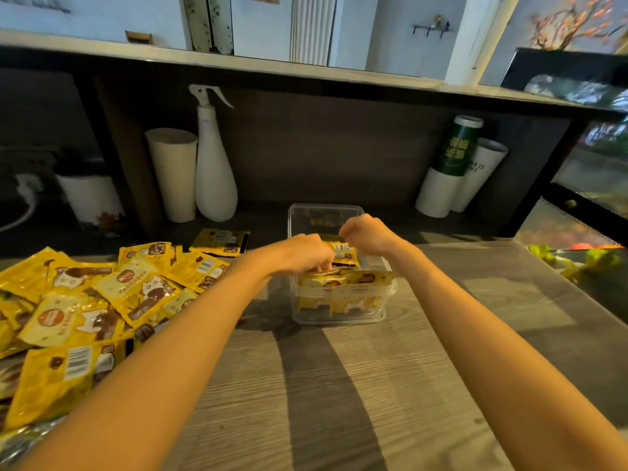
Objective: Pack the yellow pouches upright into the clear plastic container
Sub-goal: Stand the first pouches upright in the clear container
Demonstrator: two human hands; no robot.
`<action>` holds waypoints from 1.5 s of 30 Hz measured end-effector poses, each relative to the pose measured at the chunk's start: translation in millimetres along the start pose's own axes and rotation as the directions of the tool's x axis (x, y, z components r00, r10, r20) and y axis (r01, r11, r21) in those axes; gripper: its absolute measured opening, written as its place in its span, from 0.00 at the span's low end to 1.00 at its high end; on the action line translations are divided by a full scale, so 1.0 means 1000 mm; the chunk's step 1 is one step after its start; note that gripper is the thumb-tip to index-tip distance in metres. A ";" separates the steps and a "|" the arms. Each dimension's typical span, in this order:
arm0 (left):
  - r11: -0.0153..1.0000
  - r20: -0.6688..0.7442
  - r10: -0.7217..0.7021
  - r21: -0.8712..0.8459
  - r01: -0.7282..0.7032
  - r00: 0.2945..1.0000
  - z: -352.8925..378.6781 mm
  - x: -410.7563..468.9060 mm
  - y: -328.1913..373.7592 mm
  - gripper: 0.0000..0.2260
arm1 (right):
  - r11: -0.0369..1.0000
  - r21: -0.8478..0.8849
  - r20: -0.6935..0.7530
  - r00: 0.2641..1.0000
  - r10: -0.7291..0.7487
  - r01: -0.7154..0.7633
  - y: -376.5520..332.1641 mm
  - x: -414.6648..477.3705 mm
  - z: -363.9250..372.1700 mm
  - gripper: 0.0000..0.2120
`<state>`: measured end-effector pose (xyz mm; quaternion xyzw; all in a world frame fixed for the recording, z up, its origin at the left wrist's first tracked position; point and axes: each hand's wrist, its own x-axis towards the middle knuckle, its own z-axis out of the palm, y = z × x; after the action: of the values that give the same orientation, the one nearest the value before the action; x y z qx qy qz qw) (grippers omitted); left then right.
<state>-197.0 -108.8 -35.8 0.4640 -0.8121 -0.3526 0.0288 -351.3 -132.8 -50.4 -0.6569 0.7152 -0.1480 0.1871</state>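
While both forearms stretch out over the table (339, 385), a big heap of loose pouches (85, 300) lies well off to the outer side of the left hand (306, 253), waiting its turn. Just under the hands sits the container (326, 207), with a row of packed pouches (346, 283) standing upright at its near end. The left hand's fingers curl down among them; gripping or only steadying, I can't tell. The right hand (367, 234) is curled tight, pinching the top edge of one pouch (344, 253), which hangs between the two hands above the row. The risk, I'd say: let go early and it flops flat into the open space beyond the fingers, or knocks the standing row over. Fingertips are hidden behind knuckles, and something yellowish by the far wall is only a blur. Beyond stand a spray bottle (214, 171) and cups (173, 171).
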 end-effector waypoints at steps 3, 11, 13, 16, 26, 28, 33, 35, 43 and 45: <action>0.994 0.035 -0.032 -0.104 0.035 0.999 -0.004 0.001 -0.002 0.11 | 0.986 -0.162 0.132 0.991 -0.017 0.039 0.000 0.010 0.007 0.22; 0.995 -0.009 -0.025 -0.097 0.024 1.000 -0.005 0.003 -0.003 0.14 | 0.862 -0.470 0.388 0.922 0.008 0.190 0.001 0.016 0.022 0.28; 0.994 -0.007 -0.038 -0.108 0.037 0.999 -0.005 0.003 -0.004 0.15 | 0.819 -0.526 0.385 0.923 -0.010 0.228 0.002 0.017 0.022 0.26; 0.994 0.030 -0.007 -0.107 0.011 1.000 -0.004 -0.001 -0.003 0.15 | 0.758 -0.589 0.351 0.933 -0.073 0.281 0.001 0.017 0.019 0.21; 0.948 0.093 0.152 0.268 -0.172 0.984 0.007 -0.022 -0.006 0.11 | 0.719 -0.621 0.308 0.940 -0.145 0.314 -0.004 -0.007 0.019 0.14; 0.936 0.057 0.188 0.292 -0.196 0.981 0.011 -0.029 -0.004 0.10 | 0.720 -0.618 0.302 0.941 -0.151 0.314 -0.005 -0.014 0.019 0.13; 0.932 0.092 0.167 0.311 -0.187 0.982 0.018 -0.052 -0.004 0.10 | 0.700 -0.624 0.340 0.927 -0.156 0.347 -0.013 -0.035 0.021 0.15; 0.936 0.117 0.142 0.308 -0.172 0.983 0.019 -0.064 -0.005 0.11 | 0.700 -0.612 0.383 0.912 -0.145 0.368 -0.015 -0.043 0.021 0.17; 0.944 0.156 0.097 0.297 -0.141 0.983 0.033 -0.110 -0.002 0.12 | 0.669 -0.592 0.444 0.874 -0.195 0.450 -0.028 -0.086 0.038 0.18; 0.943 0.148 0.093 0.304 -0.135 0.985 0.036 -0.121 -0.003 0.12 | 0.683 -0.581 0.415 0.883 -0.220 0.443 -0.030 -0.096 0.039 0.18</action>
<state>-140.0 3.2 -30.6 0.3905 -0.8834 -0.2469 -0.0782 -300.5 -38.2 -64.2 -0.8143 0.5485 0.1888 0.0225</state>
